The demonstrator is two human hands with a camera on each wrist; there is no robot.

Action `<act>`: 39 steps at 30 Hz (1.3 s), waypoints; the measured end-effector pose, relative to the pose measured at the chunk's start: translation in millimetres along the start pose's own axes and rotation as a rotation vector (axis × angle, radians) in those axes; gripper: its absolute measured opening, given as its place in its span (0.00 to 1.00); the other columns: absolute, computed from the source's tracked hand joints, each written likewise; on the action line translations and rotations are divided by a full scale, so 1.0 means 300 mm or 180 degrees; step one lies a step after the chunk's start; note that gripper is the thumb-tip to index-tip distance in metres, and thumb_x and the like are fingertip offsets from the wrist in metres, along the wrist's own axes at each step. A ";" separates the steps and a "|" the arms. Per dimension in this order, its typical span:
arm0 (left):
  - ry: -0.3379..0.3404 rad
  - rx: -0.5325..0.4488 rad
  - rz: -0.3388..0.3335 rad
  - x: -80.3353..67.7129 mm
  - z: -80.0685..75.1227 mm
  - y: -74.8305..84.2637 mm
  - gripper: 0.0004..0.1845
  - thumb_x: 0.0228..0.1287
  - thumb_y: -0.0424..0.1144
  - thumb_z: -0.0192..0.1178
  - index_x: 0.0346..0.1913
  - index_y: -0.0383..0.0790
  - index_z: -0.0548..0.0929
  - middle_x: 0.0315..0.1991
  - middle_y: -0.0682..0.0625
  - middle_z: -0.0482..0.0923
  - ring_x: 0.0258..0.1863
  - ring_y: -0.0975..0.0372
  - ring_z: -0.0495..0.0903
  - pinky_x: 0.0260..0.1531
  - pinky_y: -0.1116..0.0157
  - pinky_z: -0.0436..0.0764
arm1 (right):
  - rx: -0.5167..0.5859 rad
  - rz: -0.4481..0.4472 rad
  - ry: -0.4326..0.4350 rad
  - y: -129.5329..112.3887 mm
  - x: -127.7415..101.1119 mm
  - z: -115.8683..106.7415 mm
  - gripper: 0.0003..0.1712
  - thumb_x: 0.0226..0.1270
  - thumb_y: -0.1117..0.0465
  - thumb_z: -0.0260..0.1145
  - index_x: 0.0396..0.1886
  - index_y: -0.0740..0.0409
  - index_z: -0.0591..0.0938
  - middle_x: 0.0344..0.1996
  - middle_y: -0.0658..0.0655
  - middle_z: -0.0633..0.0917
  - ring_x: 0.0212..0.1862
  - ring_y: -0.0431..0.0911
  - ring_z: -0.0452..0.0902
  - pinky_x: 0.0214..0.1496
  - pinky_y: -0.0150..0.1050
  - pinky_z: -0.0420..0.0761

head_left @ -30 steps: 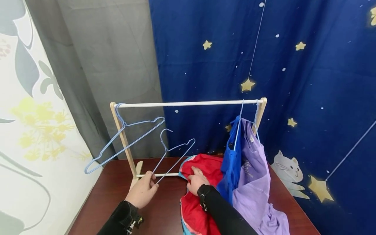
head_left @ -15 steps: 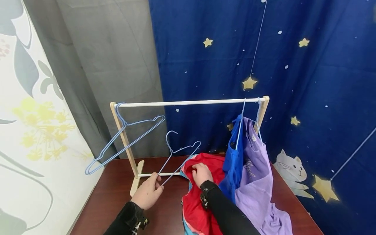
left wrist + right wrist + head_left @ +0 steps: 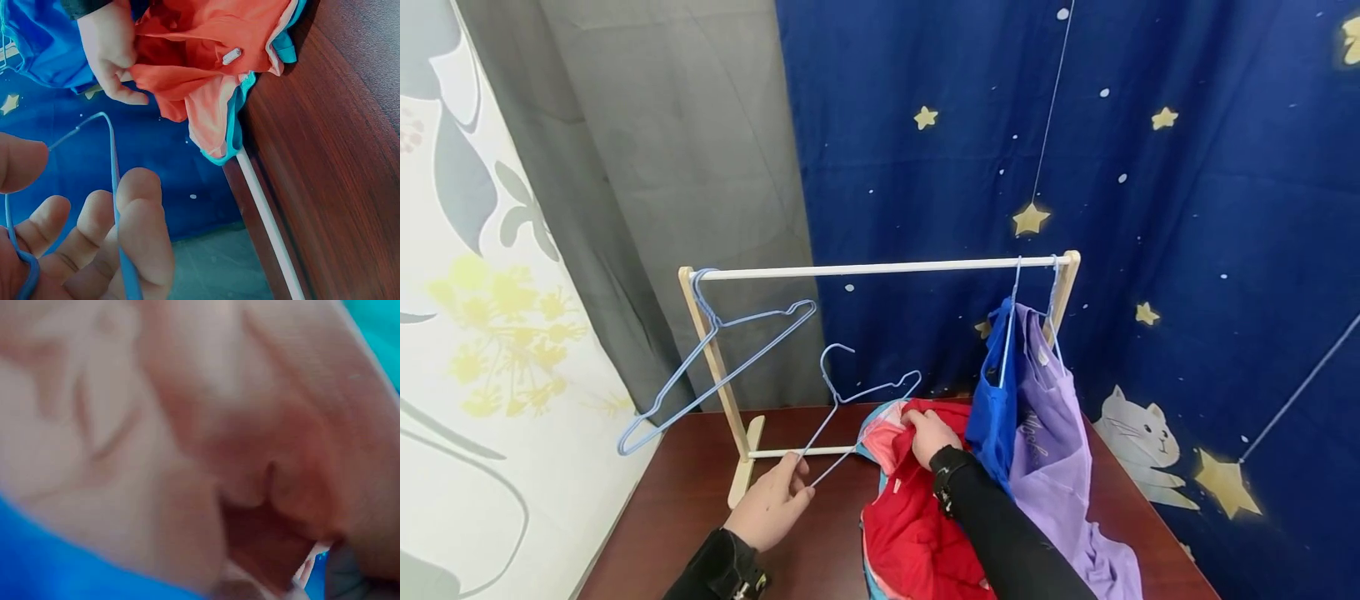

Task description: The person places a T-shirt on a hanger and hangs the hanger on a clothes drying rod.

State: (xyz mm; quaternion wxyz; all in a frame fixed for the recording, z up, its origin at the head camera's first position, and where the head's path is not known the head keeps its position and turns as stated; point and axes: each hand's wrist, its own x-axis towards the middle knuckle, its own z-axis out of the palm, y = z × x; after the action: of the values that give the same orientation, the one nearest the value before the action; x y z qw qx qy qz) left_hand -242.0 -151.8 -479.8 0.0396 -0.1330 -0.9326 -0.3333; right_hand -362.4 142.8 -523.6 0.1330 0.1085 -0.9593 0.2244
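My left hand (image 3: pixel 772 502) grips the lower end of a light blue wire hanger (image 3: pixel 837 400), its hook pointing up. In the left wrist view, the hanger wire (image 3: pixel 115 162) passes between the thumb and fingers. A red garment (image 3: pixel 910 529) with pink lining and turquoise edging lies on the table. My right hand (image 3: pixel 934 437) pinches its red layer near the top and holds it up, baring a pink patch. The hanger's far shoulder overlaps this pink part in the head view. Blurred skin of the right hand (image 3: pixel 187 425) fills most of the right wrist view.
A rack with a white rail (image 3: pixel 865 268) and wooden posts stands on the brown table (image 3: pixel 820 550). Hangers (image 3: pixel 715 323) hang at its left end. A blue garment (image 3: pixel 992 417) and a lilac garment (image 3: pixel 1045 467) hang on the right, beside my right forearm.
My right hand has pulled the red layer up and to the right, uncovering pink lining. My left hand has shifted the hanger slightly right, closer to the garment.
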 end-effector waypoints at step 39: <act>-0.0431 -0.0007 0.0289 -0.085 -0.047 0.026 0.12 0.68 0.47 0.64 0.44 0.44 0.74 0.26 0.57 0.72 0.23 0.66 0.71 0.24 0.64 0.71 | 0.1797 0.1138 0.0886 0.062 0.037 -0.207 0.13 0.68 0.63 0.60 0.47 0.68 0.80 0.41 0.65 0.82 0.46 0.57 0.77 0.50 0.49 0.73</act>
State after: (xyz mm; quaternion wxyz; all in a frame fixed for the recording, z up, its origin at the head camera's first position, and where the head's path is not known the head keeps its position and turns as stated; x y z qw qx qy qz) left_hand -215.5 -160.7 -468.3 -0.0087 -0.1974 -0.9258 -0.3224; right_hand -364.9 185.9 -474.0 0.1858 -0.0601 -0.8360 0.5128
